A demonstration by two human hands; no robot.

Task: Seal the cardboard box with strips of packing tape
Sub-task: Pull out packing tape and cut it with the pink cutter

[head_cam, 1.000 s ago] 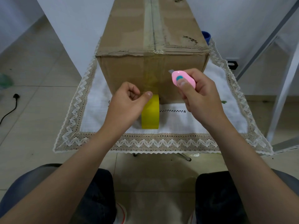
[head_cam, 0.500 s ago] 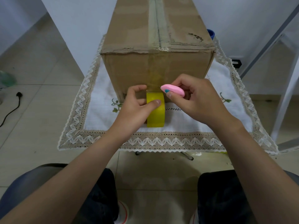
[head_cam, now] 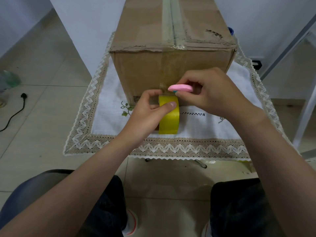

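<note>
- Nearest, at 6 o'clock: my knees [head_cam: 239, 211] are showing below the lace-edged tablecloth [head_cam: 171, 146].
- Left hand [head_cam: 147, 115]: I am gripping the yellow tape roll [head_cam: 170, 120], which is standing on edge on the cloth just before the box, with my thumb pressing across its top and my fingers curling round its left side.
- Right hand [head_cam: 213, 93]: at 1 o'clock of the roll, I am pinching a pink cutter [head_cam: 180, 88] between thumb and fingers, holding it level just above the roll where the tape strip [head_cam: 163, 86] is running up the box face.
- Farther, at 12 o'clock: the cardboard box [head_cam: 171, 53] is sitting on the cloth, its flaps closed, with tape lying along the top seam and down the near face.
</note>
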